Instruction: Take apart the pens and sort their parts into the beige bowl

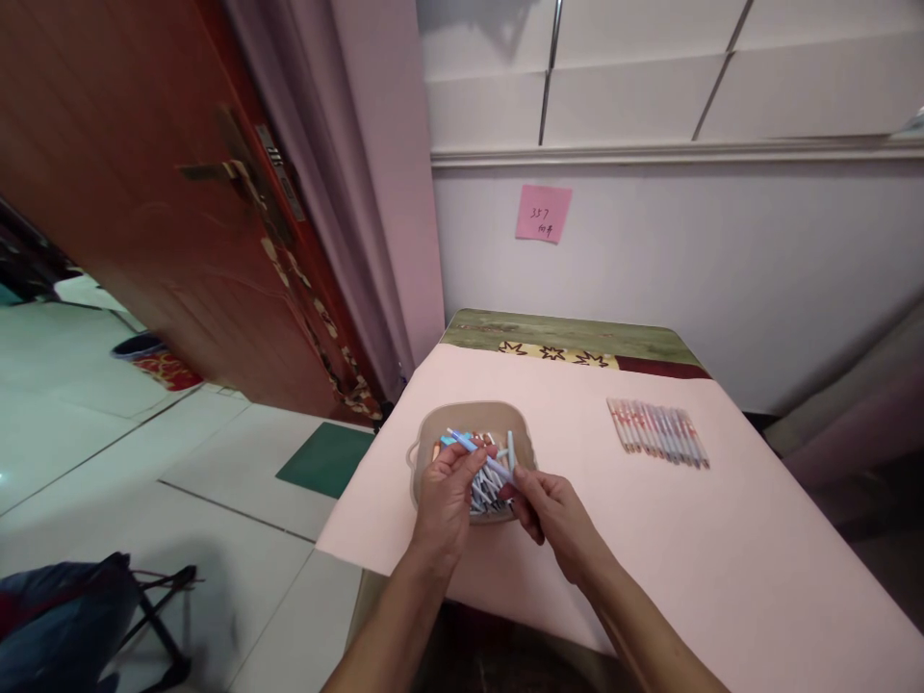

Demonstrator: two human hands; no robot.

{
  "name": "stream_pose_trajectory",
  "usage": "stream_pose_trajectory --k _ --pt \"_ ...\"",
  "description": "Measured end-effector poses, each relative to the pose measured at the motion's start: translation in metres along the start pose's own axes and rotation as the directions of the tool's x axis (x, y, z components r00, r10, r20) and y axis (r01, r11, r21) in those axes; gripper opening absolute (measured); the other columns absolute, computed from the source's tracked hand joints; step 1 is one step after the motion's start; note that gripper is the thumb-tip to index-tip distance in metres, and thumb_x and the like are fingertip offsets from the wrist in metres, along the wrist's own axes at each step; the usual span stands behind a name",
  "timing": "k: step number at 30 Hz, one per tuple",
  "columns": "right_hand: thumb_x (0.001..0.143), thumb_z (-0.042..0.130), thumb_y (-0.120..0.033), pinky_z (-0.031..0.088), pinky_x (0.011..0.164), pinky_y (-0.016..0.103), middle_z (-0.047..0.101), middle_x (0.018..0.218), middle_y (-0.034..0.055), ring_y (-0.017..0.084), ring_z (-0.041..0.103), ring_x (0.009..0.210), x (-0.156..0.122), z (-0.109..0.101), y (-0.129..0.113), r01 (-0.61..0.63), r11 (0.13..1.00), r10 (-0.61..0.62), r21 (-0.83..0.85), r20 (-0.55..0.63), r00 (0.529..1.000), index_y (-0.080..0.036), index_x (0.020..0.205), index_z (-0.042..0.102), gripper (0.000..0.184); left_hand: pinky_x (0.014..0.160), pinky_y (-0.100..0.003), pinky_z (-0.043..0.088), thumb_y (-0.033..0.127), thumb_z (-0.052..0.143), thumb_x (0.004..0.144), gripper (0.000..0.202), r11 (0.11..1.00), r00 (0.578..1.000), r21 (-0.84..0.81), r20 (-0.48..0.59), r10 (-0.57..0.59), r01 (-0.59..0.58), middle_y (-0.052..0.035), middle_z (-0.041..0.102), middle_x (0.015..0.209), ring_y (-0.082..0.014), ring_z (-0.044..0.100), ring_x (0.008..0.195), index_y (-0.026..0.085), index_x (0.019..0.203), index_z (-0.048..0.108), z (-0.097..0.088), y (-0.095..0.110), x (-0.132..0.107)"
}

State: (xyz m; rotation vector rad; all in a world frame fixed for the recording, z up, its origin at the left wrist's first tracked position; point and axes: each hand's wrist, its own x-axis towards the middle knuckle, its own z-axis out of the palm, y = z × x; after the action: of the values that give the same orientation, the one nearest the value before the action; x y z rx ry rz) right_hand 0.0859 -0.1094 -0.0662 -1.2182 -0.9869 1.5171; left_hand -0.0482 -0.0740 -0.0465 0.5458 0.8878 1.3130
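Your left hand [448, 496] and right hand [552, 510] meet over the near side of the basket [425, 428]. Both are clamped on one blue pen [480, 452]: the left fingers curl round its far end and the right fingertips pinch its near end. The pen lies slantwise just above the basket's contents.

To the right of the basket and well apart from it, a row of pens [658, 433] lies side by side on the pink sheet [722, 539]. That part looks done. The basket holds a loose heap of blue and white pieces, so by my judgement a good share is left.

For room, the sheet is bare between the basket and the row, and wide open to the right of the basket toward you. To the left of the basket the sheet's edge is close, with open floor below, so keep pieces off that side. Beyond the basket, the table [563, 332] ends at the wall.
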Motion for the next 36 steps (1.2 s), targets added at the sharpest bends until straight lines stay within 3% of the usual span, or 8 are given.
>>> stream_pose_trajectory --k 11,15,17,19,21,23,32,36 --pt "0.074 0.071 -0.039 0.046 0.057 0.024 0.067 0.070 0.0015 0.015 0.058 0.061 -0.004 -0.003 0.003 0.270 0.889 -0.370 -0.371 -0.234 0.899 -0.018 0.078 0.065 0.023 0.074 -0.023 0.049 0.023 0.082 0.059 0.025 0.995 0.988 -0.054 -0.135 0.080 -0.088 -0.0023 0.071 0.074 -0.0124 0.066 0.073 0.013 0.078 0.069 -0.007 -0.004 0.007" --pt "0.076 0.068 -0.038 0.044 0.055 0.023 0.065 0.066 0.0003 0.015 0.056 0.058 -0.003 -0.014 0.000 0.252 0.810 -0.433 -0.529 -0.250 0.866 -0.019 0.077 0.065 0.019 0.072 -0.029 0.050 0.029 0.078 0.065 0.025 0.964 0.976 0.210 -0.106 0.188 -0.163 -0.0035 0.072 0.077 -0.0164 0.066 0.072 0.015 0.083 0.068 -0.022 0.004 0.013" --pt "0.077 0.066 -0.037 0.042 0.055 0.023 0.064 0.065 0.0001 0.014 0.055 0.057 -0.002 -0.019 -0.005 0.235 0.726 -0.481 -0.646 -0.233 0.845 -0.020 0.079 0.067 0.017 0.075 -0.033 0.049 0.029 0.075 0.068 0.020 0.815 0.951 0.511 0.017 0.308 -0.273 -0.0048 0.073 0.082 -0.0201 0.066 0.077 0.018 0.083 0.069 -0.029 0.010 0.014" --pt "0.078 0.065 -0.036 0.040 0.054 0.023 0.063 0.065 -0.0003 0.014 0.053 0.055 -0.001 -0.022 -0.010 0.228 0.648 -0.525 -0.726 -0.210 0.825 -0.021 0.081 0.069 0.016 0.083 -0.037 0.046 0.026 0.072 0.070 0.011 0.498 0.883 0.767 0.188 0.429 -0.405 -0.0049 0.072 0.086 -0.0231 0.064 0.087 0.021 0.080 0.070 -0.034 0.014 0.013" --pt "0.079 0.064 -0.035 0.040 0.053 0.023 0.060 0.061 -0.0016 0.013 0.052 0.053 -0.001 -0.023 -0.015 0.239 0.636 -0.535 -0.734 -0.196 0.822 -0.021 0.084 0.069 0.016 0.086 -0.038 0.044 0.022 0.068 0.073 0.006 0.209 0.833 0.869 0.323 0.449 -0.449 -0.0041 0.072 0.085 -0.0239 0.062 0.089 0.023 0.078 0.071 -0.038 0.016 0.014" --pt "0.081 0.061 -0.037 0.040 0.051 0.022 0.059 0.058 -0.0025 0.013 0.052 0.051 -0.002 -0.021 -0.019 0.253 0.675 -0.524 -0.693 -0.209 0.825 -0.021 0.087 0.067 0.018 0.083 -0.037 0.044 0.020 0.066 0.074 0.009 0.092 0.824 0.888 0.373 0.426 -0.450 -0.0038 0.072 0.082 -0.0240 0.062 0.085 0.024 0.080 0.071 -0.040 0.015 0.015" --pt "0.086 0.053 -0.041 0.043 0.048 0.023 0.068 0.080 0.0044 0.016 0.060 0.062 -0.009 -0.005 -0.027 0.317 0.702 -0.583 -0.637 -0.259 0.771 -0.022 0.095 0.061 0.023 0.081 -0.032 0.043 0.020 0.073 0.067 0.028 0.439 0.887 0.806 0.213 0.410 -0.397 -0.0039 0.072 0.082 -0.0250 0.065 0.080 0.028 0.094 0.073 -0.040 0.015 0.015" --pt "0.089 0.051 -0.039 0.051 0.073 0.029 0.070 0.097 0.0062 0.020 0.065 0.081 -0.001 -0.005 -0.030 0.343 0.655 -0.620 -0.673 -0.218 0.754 -0.022 0.103 0.064 0.025 0.085 -0.033 0.043 0.024 0.074 0.068 0.030 0.438 0.878 0.814 0.169 0.449 -0.381 -0.0043 0.072 0.082 -0.0262 0.065 0.085 0.026 0.098 0.071 -0.038 0.023 0.015"
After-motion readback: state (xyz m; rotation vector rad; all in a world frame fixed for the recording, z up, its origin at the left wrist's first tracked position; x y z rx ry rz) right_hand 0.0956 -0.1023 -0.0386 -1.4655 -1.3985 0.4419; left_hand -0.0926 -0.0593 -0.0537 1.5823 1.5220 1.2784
